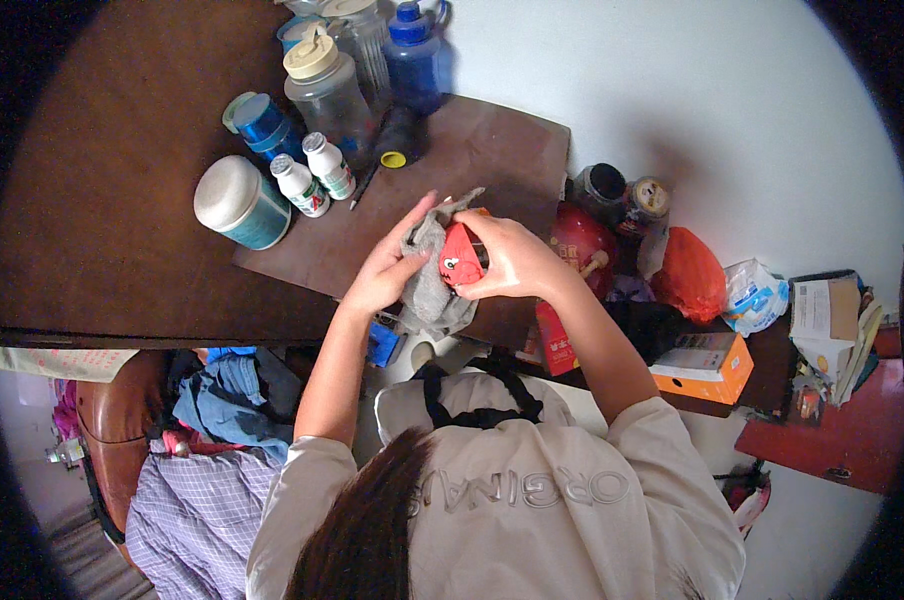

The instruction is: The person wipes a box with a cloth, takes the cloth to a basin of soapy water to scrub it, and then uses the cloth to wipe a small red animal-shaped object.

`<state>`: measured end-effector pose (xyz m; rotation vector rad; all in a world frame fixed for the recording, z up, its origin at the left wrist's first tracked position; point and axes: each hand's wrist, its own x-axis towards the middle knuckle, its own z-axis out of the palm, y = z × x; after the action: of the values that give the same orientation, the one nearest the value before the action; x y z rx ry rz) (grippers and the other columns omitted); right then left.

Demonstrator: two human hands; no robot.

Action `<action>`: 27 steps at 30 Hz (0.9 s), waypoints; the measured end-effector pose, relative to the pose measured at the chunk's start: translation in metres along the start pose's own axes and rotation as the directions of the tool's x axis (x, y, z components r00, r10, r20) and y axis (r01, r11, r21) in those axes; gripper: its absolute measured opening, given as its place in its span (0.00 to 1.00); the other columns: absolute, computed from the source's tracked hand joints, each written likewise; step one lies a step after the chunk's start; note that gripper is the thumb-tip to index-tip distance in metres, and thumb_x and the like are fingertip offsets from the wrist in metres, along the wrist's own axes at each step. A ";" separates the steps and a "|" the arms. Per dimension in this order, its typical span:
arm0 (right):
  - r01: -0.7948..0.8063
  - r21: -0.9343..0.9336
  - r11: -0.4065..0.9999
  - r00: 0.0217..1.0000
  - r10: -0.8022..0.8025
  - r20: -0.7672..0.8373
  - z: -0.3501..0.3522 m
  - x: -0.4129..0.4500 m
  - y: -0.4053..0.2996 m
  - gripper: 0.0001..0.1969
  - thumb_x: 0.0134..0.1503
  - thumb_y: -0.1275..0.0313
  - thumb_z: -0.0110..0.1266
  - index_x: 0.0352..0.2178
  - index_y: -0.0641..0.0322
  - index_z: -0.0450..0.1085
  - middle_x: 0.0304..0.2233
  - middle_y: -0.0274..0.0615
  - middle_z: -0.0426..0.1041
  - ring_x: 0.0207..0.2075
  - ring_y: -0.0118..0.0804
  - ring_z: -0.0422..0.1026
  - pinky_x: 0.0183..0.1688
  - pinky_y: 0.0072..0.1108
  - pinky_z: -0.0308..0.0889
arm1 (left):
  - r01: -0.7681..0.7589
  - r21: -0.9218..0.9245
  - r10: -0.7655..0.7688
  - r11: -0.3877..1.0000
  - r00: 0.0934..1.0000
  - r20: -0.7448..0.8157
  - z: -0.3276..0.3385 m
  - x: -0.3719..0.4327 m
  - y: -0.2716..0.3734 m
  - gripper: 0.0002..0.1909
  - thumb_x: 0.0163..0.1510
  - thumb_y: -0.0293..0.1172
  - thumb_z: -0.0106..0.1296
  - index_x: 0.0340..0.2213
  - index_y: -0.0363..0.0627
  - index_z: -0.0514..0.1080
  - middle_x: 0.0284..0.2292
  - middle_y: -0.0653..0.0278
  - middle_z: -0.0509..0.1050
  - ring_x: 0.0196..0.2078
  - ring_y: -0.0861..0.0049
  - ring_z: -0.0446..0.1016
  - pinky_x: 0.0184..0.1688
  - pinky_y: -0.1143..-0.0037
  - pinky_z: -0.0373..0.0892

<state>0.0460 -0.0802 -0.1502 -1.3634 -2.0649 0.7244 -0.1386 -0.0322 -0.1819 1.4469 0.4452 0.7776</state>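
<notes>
My left hand (386,274) grips a grey cloth (429,296), which hangs in folds below the fingers. In my right hand (518,255) is a small red object with a cartoon face (461,259), held between thumb and fingers. The cloth lies against the left side of the red object. Both hands are together above the front part of a brown board (489,150) on the dark wooden table (122,187). My right fingers hide the far side of the red object, so its full shape is unclear.
Two small white bottles (300,185), a white tub (242,202), a clear plastic jug (328,97) and a blue bottle (413,67) stand at the back left. A pen (364,187) lies nearby. Jars (600,187), a red bag (688,274) and an orange box (711,367) crowd the right.
</notes>
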 end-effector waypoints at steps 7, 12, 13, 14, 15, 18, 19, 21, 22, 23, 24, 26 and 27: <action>-0.087 -0.212 0.973 0.988 0.111 0.105 -0.001 0.004 -0.001 0.28 0.27 0.64 0.59 0.31 0.67 0.60 0.29 0.56 0.67 0.32 0.53 0.67 0.34 0.33 0.64 | 0.011 0.674 -0.032 0.738 0.999 0.019 0.000 0.010 0.035 0.23 0.35 0.16 0.45 0.39 0.37 0.64 0.35 0.47 0.69 0.35 0.61 0.70 0.38 0.74 0.65; -0.103 -0.238 0.966 0.982 0.136 0.129 -0.003 0.004 0.003 0.31 0.29 0.66 0.58 0.38 0.67 0.58 0.32 0.56 0.67 0.34 0.54 0.66 0.35 0.31 0.63 | -0.183 0.834 0.179 0.520 0.979 0.103 0.000 0.001 0.008 0.25 0.35 0.16 0.47 0.41 0.36 0.62 0.36 0.48 0.68 0.38 0.55 0.67 0.40 0.70 0.65; -0.078 -0.179 0.981 0.989 0.098 0.111 -0.003 0.003 0.004 0.31 0.30 0.67 0.58 0.39 0.66 0.58 0.33 0.56 0.66 0.35 0.53 0.66 0.36 0.31 0.63 | -0.184 0.835 0.181 0.519 0.978 0.103 0.000 0.000 0.006 0.25 0.35 0.16 0.47 0.41 0.36 0.62 0.36 0.48 0.68 0.38 0.55 0.67 0.40 0.70 0.65; -0.050 -0.120 0.992 0.994 0.061 0.091 -0.003 0.002 0.006 0.31 0.30 0.67 0.58 0.39 0.65 0.58 0.34 0.56 0.66 0.36 0.53 0.66 0.37 0.30 0.63 | -0.180 0.839 0.213 0.513 0.974 0.079 -0.001 -0.002 0.003 0.24 0.36 0.17 0.47 0.41 0.36 0.62 0.36 0.48 0.68 0.39 0.58 0.68 0.40 0.70 0.65; -0.051 -0.121 0.991 0.994 0.062 0.089 -0.001 0.001 0.009 0.31 0.30 0.67 0.58 0.39 0.65 0.58 0.34 0.56 0.66 0.36 0.53 0.66 0.37 0.30 0.63 | -0.178 0.843 0.244 0.508 0.968 0.058 -0.001 -0.003 0.002 0.23 0.37 0.17 0.46 0.41 0.36 0.62 0.37 0.49 0.68 0.39 0.61 0.69 0.41 0.71 0.65; -0.036 -0.068 0.997 0.999 0.035 -0.013 0.001 -0.002 0.017 0.33 0.29 0.66 0.60 0.40 0.65 0.57 0.35 0.55 0.66 0.37 0.51 0.66 0.40 0.30 0.62 | -0.075 0.634 0.218 0.770 0.964 -0.151 0.001 -0.001 -0.002 0.19 0.42 0.19 0.43 0.40 0.36 0.63 0.37 0.54 0.69 0.40 0.68 0.69 0.42 0.73 0.64; -0.058 0.065 0.996 0.998 0.059 -0.019 -0.001 -0.003 0.018 0.34 0.29 0.67 0.61 0.41 0.65 0.56 0.35 0.55 0.66 0.37 0.50 0.67 0.41 0.29 0.62 | -0.029 0.451 0.162 0.892 0.952 -0.259 0.000 0.000 -0.009 0.21 0.44 0.17 0.42 0.43 0.38 0.61 0.37 0.59 0.70 0.41 0.73 0.68 0.42 0.77 0.63; -0.078 0.197 0.977 0.996 0.084 -0.020 0.000 -0.004 0.020 0.36 0.29 0.68 0.61 0.42 0.65 0.55 0.35 0.55 0.66 0.38 0.49 0.67 0.41 0.28 0.61 | -0.027 -0.498 -0.194 0.867 0.901 -0.387 0.002 0.001 -0.011 0.22 0.46 0.18 0.42 0.46 0.39 0.59 0.37 0.62 0.68 0.40 0.77 0.67 0.43 0.79 0.62; -0.047 0.202 0.978 0.997 0.060 -0.057 0.001 -0.005 0.021 0.35 0.29 0.69 0.62 0.42 0.65 0.55 0.35 0.54 0.66 0.38 0.48 0.67 0.41 0.28 0.61 | -0.045 -0.540 -0.213 0.841 0.889 -0.406 0.002 0.000 -0.015 0.23 0.47 0.19 0.43 0.47 0.39 0.57 0.37 0.62 0.68 0.38 0.80 0.66 0.42 0.81 0.62; -0.016 0.205 0.979 0.995 0.036 -0.094 0.002 -0.005 0.022 0.35 0.30 0.69 0.62 0.42 0.65 0.55 0.36 0.54 0.66 0.38 0.48 0.67 0.42 0.27 0.61 | -0.046 -0.540 -0.213 0.841 0.888 -0.407 0.004 -0.001 -0.015 0.23 0.47 0.19 0.43 0.47 0.39 0.57 0.37 0.62 0.68 0.38 0.80 0.66 0.42 0.81 0.62; -0.059 0.248 0.967 0.997 0.068 -0.030 0.000 -0.004 0.018 0.35 0.30 0.69 0.61 0.42 0.65 0.55 0.36 0.55 0.65 0.39 0.48 0.66 0.42 0.27 0.61 | -0.008 -0.419 -0.162 0.908 0.915 -0.369 0.007 -0.002 -0.013 0.23 0.47 0.20 0.44 0.47 0.39 0.57 0.38 0.63 0.67 0.39 0.81 0.66 0.42 0.81 0.62; -0.058 0.164 0.985 0.998 0.062 -0.021 0.001 -0.003 0.016 0.35 0.30 0.70 0.61 0.43 0.65 0.55 0.37 0.54 0.65 0.39 0.47 0.66 0.42 0.27 0.61 | 0.048 -0.122 -0.082 0.991 0.955 -0.284 0.008 -0.003 -0.017 0.23 0.47 0.20 0.45 0.47 0.38 0.58 0.41 0.64 0.66 0.41 0.80 0.64 0.44 0.79 0.60; -0.057 0.078 0.995 0.998 0.058 -0.014 0.002 -0.003 0.015 0.35 0.30 0.71 0.61 0.43 0.65 0.55 0.38 0.53 0.65 0.39 0.46 0.67 0.42 0.26 0.61 | 0.002 0.180 0.045 0.984 0.966 -0.255 0.009 -0.002 -0.013 0.22 0.44 0.19 0.45 0.45 0.37 0.60 0.41 0.61 0.67 0.43 0.78 0.65 0.44 0.79 0.60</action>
<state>0.0553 -0.0777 -0.1625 -1.3853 -1.9712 0.8062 -0.1307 -0.0390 -0.1940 1.5247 0.7149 0.9688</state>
